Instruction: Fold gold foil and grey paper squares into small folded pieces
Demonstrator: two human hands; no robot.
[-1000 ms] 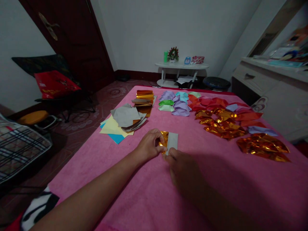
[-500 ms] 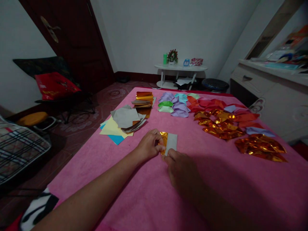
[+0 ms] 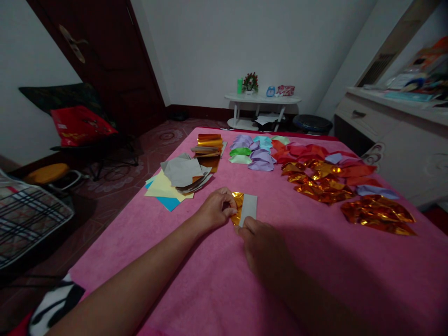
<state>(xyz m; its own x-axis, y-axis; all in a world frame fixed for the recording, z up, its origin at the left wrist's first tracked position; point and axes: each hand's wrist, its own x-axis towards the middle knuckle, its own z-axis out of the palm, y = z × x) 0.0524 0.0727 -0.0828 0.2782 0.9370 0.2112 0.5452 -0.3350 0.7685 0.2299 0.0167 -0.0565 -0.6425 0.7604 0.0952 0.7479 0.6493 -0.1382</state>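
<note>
A small sheet of gold foil paper [image 3: 249,207], partly folded, lies on the pink cloth [image 3: 196,284]; its left part shows shiny gold and its right part the dull grey back. My left hand [image 3: 220,207] is closed at the left edge of the paper, thumb and fingers pinching it. Against the near edge, my right hand [image 3: 259,235] has its fingers curled onto the paper; its fingertips are partly hidden. Beyond the left hand lie a stack of grey-backed sheets [image 3: 182,170], a yellow sheet [image 3: 164,185] and a blue sheet [image 3: 171,203].
Gold folded papers [image 3: 320,182] lie at the right, near red folded papers [image 3: 308,151] and purple ones [image 3: 262,161]. More gold sheets [image 3: 210,140] sit at the far left of the cloth. A white side table [image 3: 262,98] stands by the wall, a dresser [image 3: 395,121] at the right.
My left thumb has drawn back slightly to the left, baring more of the gold side. The right hand stays almost where it was.
</note>
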